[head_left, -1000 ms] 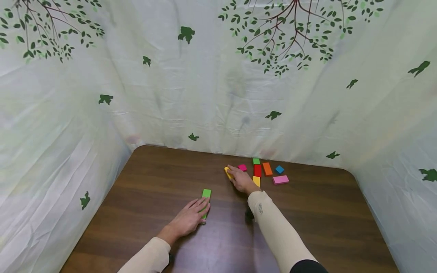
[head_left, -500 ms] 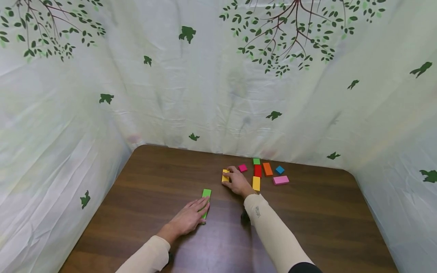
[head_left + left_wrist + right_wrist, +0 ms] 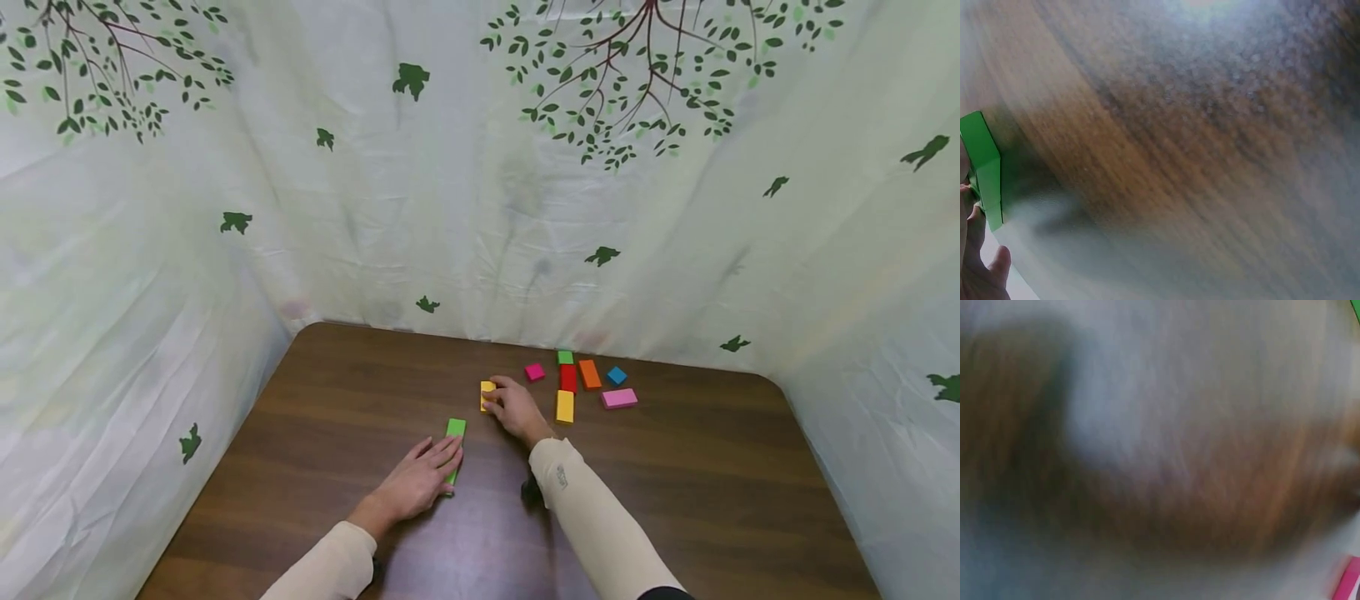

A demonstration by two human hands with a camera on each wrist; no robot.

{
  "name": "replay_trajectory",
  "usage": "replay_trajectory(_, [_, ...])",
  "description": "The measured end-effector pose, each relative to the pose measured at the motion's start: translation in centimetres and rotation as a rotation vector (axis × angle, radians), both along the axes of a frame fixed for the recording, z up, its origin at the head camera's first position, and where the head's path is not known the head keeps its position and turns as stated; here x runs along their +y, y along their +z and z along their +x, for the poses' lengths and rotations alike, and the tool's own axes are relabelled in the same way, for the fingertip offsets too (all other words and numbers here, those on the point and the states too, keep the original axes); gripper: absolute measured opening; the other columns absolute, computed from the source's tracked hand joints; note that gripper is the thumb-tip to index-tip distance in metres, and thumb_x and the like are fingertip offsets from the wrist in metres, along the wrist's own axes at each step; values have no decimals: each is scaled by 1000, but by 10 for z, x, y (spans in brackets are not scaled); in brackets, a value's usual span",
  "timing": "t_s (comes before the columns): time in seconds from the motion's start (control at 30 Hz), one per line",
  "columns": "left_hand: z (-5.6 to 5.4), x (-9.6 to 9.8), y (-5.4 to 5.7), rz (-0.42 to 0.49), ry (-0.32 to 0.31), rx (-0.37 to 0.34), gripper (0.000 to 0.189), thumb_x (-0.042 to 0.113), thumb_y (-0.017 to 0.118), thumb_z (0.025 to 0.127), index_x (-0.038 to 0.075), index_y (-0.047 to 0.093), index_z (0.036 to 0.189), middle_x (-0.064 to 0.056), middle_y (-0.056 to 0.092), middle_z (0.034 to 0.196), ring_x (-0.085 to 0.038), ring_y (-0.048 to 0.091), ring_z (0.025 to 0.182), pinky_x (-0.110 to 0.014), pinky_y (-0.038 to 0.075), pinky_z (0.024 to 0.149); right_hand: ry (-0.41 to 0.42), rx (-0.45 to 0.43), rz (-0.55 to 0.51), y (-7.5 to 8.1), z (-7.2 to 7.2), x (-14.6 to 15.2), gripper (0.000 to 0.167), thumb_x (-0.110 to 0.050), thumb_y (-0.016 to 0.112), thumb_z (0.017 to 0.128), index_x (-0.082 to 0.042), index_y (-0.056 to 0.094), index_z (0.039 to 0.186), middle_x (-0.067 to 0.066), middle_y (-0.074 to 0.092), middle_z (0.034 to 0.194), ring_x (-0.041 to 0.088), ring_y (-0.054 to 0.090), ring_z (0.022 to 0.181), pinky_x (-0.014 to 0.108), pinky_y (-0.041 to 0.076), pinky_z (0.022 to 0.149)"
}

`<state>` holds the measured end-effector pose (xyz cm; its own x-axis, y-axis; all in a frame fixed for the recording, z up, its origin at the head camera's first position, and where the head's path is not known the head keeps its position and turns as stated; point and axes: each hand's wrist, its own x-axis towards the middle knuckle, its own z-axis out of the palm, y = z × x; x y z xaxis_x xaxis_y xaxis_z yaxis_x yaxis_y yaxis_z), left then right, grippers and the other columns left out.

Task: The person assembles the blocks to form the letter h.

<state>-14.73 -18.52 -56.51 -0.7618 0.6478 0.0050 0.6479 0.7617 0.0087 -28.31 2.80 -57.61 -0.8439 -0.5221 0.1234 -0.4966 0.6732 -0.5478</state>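
Observation:
My left hand [image 3: 420,479] rests over a long green strip of block [image 3: 455,427], its fingers laid nearly straight across it and the thumb by the near end. The strip's middle is covered by those fingers. In the left wrist view the green strip [image 3: 985,156] shows angled faces beside the fingertips, and I cannot tell whether it is one piece or more. My right hand [image 3: 517,411] pinches a yellow block [image 3: 487,397] low over the table, beyond and to the right of the green strip. The right wrist view is mostly blurred.
Right of my right hand lie several blocks: magenta [image 3: 534,372], small green [image 3: 566,357], red [image 3: 567,378], another yellow [image 3: 565,407], orange [image 3: 590,375], blue [image 3: 617,376] and pink [image 3: 619,399]. A leaf-printed curtain [image 3: 480,208] hangs behind the brown table [image 3: 675,492].
The right hand has drawn the yellow block left and toward me, turning it from slanted to nearly straight. My left hand stays on the green strip.

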Motion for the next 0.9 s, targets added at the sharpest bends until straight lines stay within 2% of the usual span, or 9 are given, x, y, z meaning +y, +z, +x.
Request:
replay_trajectory(0.1, [0,0,-1,-10,11,-9,55,38,54,96,5,50,140,-11,40,151,-24,35,140,-49,31,110,11,13,-39,-2,2,-2,27,-21,69,90,-4,73,110,14,57,133,31,54,123,43,42,104])
replay_trajectory(0.27, [0,-2,1,-24,20,-30,55,38,53,97,5,49,141,-10,38,152,-23,34,140,-49,29,111,99,-5,-9,-3,3,-5,34,-20,65,93,-6,66,124,14,50,139,30,49,128,42,38,107])
replay_trajectory(0.37, [-1,-4,1,-28,23,-37,55,38,53,97,5,49,141,-10,38,152,-23,33,141,-49,28,111,127,-7,-9,-2,4,-7,35,-18,63,94,-5,63,126,16,48,139,31,47,128,43,37,107])
replay_trajectory(0.63, [1,-3,1,-24,25,-37,55,38,54,96,6,49,141,-10,39,151,-23,34,140,-50,30,110,125,9,-34,-3,9,-15,34,-18,64,93,-3,64,124,17,49,136,32,49,126,44,38,106])
replay_trajectory(0.8, [3,1,0,-31,23,-31,55,38,53,97,6,49,141,-9,38,152,-22,34,140,-51,31,109,47,-35,-76,-3,15,-14,34,-19,67,91,-3,66,121,15,51,138,31,47,129,43,37,107])
replay_trajectory(0.9, [2,4,0,-36,26,-23,54,37,53,97,7,49,141,-9,38,152,-22,34,141,-50,33,109,29,-43,-104,-2,17,-13,33,-18,67,91,-2,67,120,16,50,139,32,47,130,44,37,107])
